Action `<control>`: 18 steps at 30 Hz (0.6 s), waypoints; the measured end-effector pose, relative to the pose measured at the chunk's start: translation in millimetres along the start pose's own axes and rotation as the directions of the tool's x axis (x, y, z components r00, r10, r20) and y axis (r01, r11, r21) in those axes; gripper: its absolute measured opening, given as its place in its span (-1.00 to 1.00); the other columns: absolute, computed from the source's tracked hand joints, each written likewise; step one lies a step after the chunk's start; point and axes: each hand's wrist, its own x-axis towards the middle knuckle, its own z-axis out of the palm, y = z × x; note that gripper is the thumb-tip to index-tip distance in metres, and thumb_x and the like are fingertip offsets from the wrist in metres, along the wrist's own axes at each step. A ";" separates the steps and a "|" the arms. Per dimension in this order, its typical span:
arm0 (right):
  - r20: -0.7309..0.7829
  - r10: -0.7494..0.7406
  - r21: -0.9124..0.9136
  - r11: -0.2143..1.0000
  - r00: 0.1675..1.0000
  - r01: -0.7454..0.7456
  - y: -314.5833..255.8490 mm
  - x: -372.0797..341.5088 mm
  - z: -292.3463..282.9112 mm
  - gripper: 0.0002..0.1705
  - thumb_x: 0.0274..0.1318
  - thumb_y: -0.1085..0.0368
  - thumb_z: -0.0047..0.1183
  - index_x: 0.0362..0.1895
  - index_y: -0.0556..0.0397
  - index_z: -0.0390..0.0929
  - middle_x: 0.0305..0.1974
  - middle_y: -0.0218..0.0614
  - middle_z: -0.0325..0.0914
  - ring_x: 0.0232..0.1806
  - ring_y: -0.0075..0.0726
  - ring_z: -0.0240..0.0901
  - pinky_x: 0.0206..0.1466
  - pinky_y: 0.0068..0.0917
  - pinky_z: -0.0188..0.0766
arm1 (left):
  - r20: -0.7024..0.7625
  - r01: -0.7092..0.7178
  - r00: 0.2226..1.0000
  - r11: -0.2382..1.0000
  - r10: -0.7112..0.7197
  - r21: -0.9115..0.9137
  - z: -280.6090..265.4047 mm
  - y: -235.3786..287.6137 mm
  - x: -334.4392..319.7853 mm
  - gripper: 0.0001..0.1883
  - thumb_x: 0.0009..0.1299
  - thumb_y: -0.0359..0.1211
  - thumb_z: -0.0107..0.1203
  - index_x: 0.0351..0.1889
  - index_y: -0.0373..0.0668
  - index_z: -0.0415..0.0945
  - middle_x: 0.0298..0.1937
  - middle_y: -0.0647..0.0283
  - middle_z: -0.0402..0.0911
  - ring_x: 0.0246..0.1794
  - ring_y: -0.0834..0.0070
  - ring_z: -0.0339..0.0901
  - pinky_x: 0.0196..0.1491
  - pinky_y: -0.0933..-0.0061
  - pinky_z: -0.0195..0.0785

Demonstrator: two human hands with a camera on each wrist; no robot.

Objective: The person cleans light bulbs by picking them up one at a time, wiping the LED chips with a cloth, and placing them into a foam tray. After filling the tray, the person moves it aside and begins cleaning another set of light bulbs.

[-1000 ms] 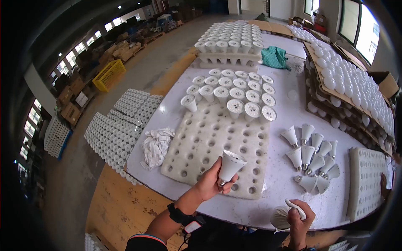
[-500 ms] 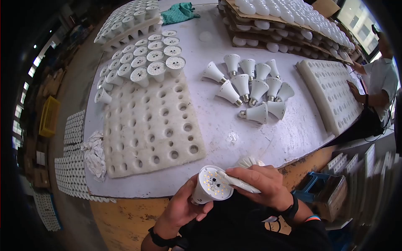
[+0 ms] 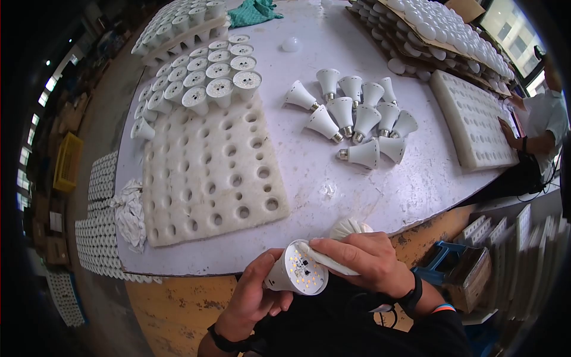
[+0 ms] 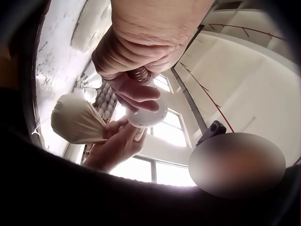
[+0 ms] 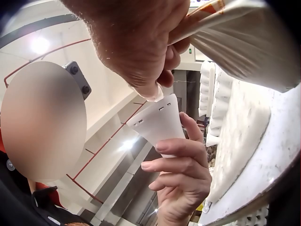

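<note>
Along the near edge of the desk (image 3: 369, 199): left hand (image 3: 253, 291) grasping a white lamp body (image 3: 306, 271) tilted on its side; right hand (image 3: 372, 262) gripping a white pouch (image 3: 350, 228), one end of it at the lamp body's rim.
Foam tray (image 3: 208, 172): left of the loose lamps, bare holes nearer the person, upright lamp cups (image 3: 219, 89) crowding its far end.
Loose lamps (image 3: 340, 114): a cluster lying mid-desk, beyond the right hand.
Far side: green cloth (image 3: 253, 15), single globe (image 3: 291, 44), cardboard layers of globes (image 3: 437, 33).
Left edge: crumpled white cloth (image 3: 128, 214) beside the tray.
Right end: second foam tray (image 3: 473, 122), another person (image 3: 544, 116) near it.
Desk surface: pale, scuffed, glossy in places.
Room: yellow crate (image 3: 68, 160) at left, blue stool (image 3: 440, 262) at right, bright window behind.
Head view only: yellow dots on the lamp body's board.
Left wrist view: threaded base (image 4: 140, 74), hidden by fingers in the head view.
Right wrist view: slots along the lamp body's wall.
</note>
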 end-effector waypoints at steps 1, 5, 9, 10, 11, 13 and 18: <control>0.034 0.032 -0.010 0.999 0.999 -0.032 -1.9 0.4 -1.7 -0.47 -0.33 0.39 0.24 -0.09 0.00 0.49 -0.67 -0.45 0.35 -0.68 -0.43 0.37 -0.65 -0.52 0.29 | 0.003 -0.004 1.000 1.000 0.004 0.017 0.2 0.5 -0.2 -0.48 0.38 -0.02 -0.30 -0.01 -0.33 0.22 -0.41 0.09 0.48 -0.74 0.53 0.43 -0.86 0.69 0.13; 0.030 0.034 0.002 0.999 0.999 -0.034 -1.5 -0.6 -0.7 -0.47 -0.33 0.39 0.25 -0.09 0.00 0.49 -0.67 -0.46 0.34 -0.69 -0.44 0.36 -0.65 -0.52 0.28 | 0.011 -0.010 1.000 0.999 0.010 0.034 2.1 0.8 0.6 -0.48 0.38 -0.03 -0.30 -0.01 -0.34 0.22 -0.40 0.08 0.49 -0.74 0.53 0.43 -0.86 0.70 0.14; 0.026 0.042 -0.007 0.999 0.999 -0.042 -2.3 -1.3 -0.1 -0.48 -0.34 0.39 0.25 -0.11 0.00 0.50 -0.67 -0.47 0.34 -0.69 -0.45 0.35 -0.65 -0.53 0.27 | 0.006 -0.011 1.000 0.999 0.011 0.045 2.1 -0.7 0.2 -0.48 0.38 -0.03 -0.29 -0.01 -0.34 0.22 -0.40 0.08 0.49 -0.74 0.53 0.43 -0.86 0.71 0.13; 0.023 0.038 -0.006 0.999 0.999 -0.038 -2.2 -1.4 -0.4 -0.49 -0.34 0.39 0.25 -0.11 0.00 0.50 -0.67 -0.47 0.35 -0.70 -0.45 0.35 -0.66 -0.54 0.26 | 0.006 -0.020 1.000 0.998 0.020 0.062 1.7 -0.7 0.1 -0.49 0.38 -0.03 -0.29 -0.01 -0.34 0.22 -0.41 0.08 0.49 -0.72 0.51 0.45 -0.85 0.70 0.16; 0.022 0.041 -0.007 0.999 0.999 -0.041 -2.2 -1.5 -0.7 -0.49 -0.34 0.39 0.25 -0.11 0.00 0.50 -0.67 -0.47 0.35 -0.70 -0.45 0.35 -0.66 -0.54 0.26 | 0.008 -0.030 1.000 0.996 0.029 0.081 1.1 -0.3 -0.3 -0.49 0.38 -0.03 -0.29 -0.01 -0.34 0.22 -0.41 0.09 0.49 -0.71 0.50 0.46 -0.83 0.69 0.19; 0.018 0.027 -0.044 0.999 0.999 -0.027 -1.8 -2.3 -1.4 -0.51 -0.33 0.38 0.25 -0.13 0.04 0.50 -0.67 -0.47 0.34 -0.70 -0.45 0.34 -0.66 -0.53 0.25 | 0.022 -0.060 0.998 0.995 0.059 0.083 -0.2 0.5 -1.9 -0.50 0.37 -0.05 -0.26 0.00 -0.34 0.21 -0.38 0.08 0.49 -0.64 0.48 0.49 -0.78 0.66 0.26; -0.033 -0.015 -0.028 1.000 0.999 0.014 2.1 -3.3 1.9 -0.53 -0.40 0.38 0.16 -0.20 0.07 0.45 -0.67 -0.44 0.19 -0.73 -0.46 0.27 -0.69 -0.51 0.18 | 0.020 -0.196 0.981 0.972 0.195 0.132 6.9 3.2 -6.3 -0.52 0.33 -0.15 -0.12 0.04 -0.35 0.20 -0.20 0.04 0.47 -0.36 0.42 0.53 -0.52 0.53 0.45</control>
